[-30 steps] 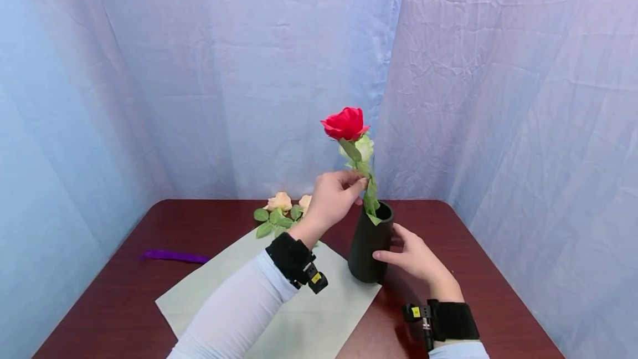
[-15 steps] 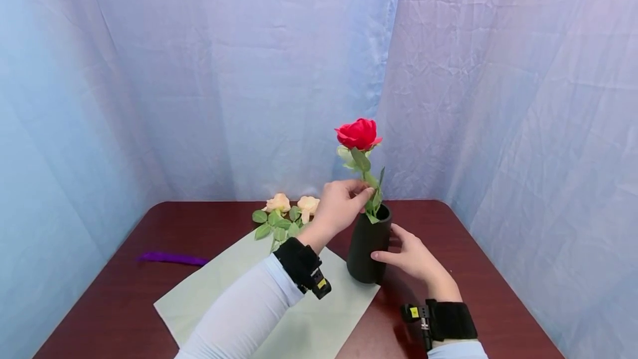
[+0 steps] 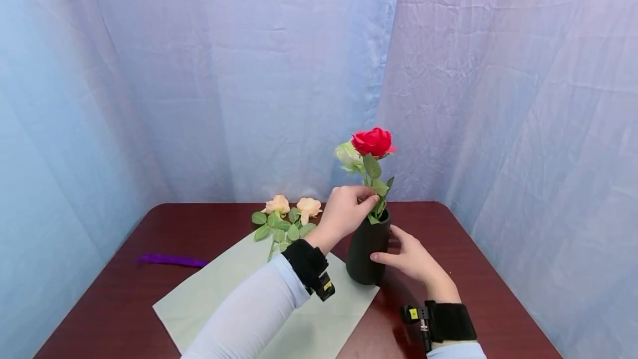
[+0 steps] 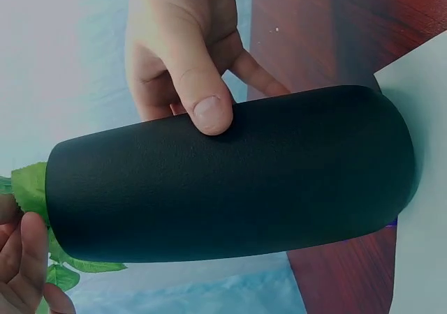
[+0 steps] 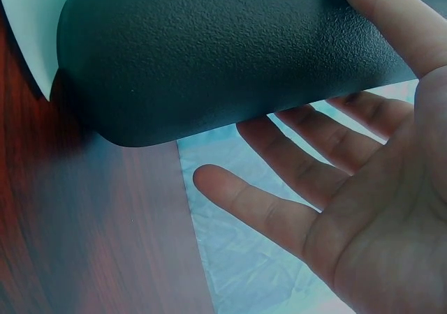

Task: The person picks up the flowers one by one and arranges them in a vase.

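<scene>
Nearest you, the pale green sheet of paper [image 3: 299, 331] runs off the bottom, your left sleeve [image 3: 249, 306] crossing it. Bare dark red wood of the table [image 3: 498, 309] widens from your right wrist to the slanting right edge, and lies also left of the sheet, around the purple ribbon [image 3: 171, 260].

The black vase [image 3: 366, 254] stands upright at the sheet's right corner. Your right hand [image 3: 416, 259] is half-curled around its right side, thumb on the front, little finger apart from it. Your left hand [image 3: 344, 212] pinches the leafy stem of the red rose [image 3: 374, 143] just above the rim; whether it grips the white-green rose [image 3: 348, 155] too, you cannot tell.

Two peach roses [image 3: 308, 207] lie near the back edge, with curtains [image 3: 289, 82] close behind it.
</scene>
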Demonstrator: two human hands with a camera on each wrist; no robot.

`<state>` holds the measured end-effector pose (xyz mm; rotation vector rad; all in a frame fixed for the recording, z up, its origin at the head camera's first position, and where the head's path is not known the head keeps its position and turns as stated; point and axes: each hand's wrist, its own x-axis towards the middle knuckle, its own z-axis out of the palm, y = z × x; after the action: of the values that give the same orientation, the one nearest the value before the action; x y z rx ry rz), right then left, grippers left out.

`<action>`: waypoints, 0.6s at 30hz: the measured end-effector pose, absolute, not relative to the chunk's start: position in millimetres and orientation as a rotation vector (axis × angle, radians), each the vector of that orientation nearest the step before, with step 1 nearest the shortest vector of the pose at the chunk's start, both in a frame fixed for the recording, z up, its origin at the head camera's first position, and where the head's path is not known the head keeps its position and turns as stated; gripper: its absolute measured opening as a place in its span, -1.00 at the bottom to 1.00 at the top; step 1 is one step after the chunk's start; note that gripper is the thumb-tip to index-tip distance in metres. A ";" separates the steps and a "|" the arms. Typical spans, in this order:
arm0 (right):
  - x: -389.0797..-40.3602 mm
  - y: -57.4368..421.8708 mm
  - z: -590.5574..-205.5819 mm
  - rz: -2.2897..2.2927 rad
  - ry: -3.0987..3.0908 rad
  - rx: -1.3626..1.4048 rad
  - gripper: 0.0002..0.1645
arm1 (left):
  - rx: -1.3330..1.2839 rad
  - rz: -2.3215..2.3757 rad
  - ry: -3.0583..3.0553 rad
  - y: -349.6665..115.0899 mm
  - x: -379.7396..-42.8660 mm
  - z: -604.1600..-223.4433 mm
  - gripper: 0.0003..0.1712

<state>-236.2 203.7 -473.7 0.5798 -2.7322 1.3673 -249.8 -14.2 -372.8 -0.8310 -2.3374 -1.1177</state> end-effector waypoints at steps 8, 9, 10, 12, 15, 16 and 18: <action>-236.8 204.1 -472.9 1.370 -2.738 0.578 0.00 | -0.851 -1.014 -2.400 -6.9 -252.1 -366.1 -0.80; -236.6 203.9 -472.5 1.369 -2.741 0.574 0.01 | -0.848 -1.005 -2.405 -5.9 -252.4 -365.2 -0.80; -236.3 203.6 -472.2 1.368 -2.744 0.571 0.01 | -0.844 -1.000 -2.414 -4.8 -252.3 -364.4 -0.80; -236.0 203.1 -471.7 1.370 -2.747 0.567 0.01 | -0.828 -0.992 -2.429 -2.3 -252.4 -363.4 -0.80; -235.5 202.6 -471.3 1.373 -2.746 0.568 0.00 | -0.790 -1.000 -2.455 1.3 -252.6 -362.9 -0.79; -235.4 202.6 -471.3 1.373 -2.744 0.571 0.00 | -0.776 -1.004 -2.463 2.5 -252.7 -362.8 -0.79; -235.3 202.7 -471.9 1.377 -2.741 0.572 0.00 | -0.752 -1.011 -2.474 4.6 -253.3 -362.7 -0.78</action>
<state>-235.3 202.7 -471.9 0.5718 -2.7413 1.3769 -253.3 4.6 -362.7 -0.7522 -2.4740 -1.0113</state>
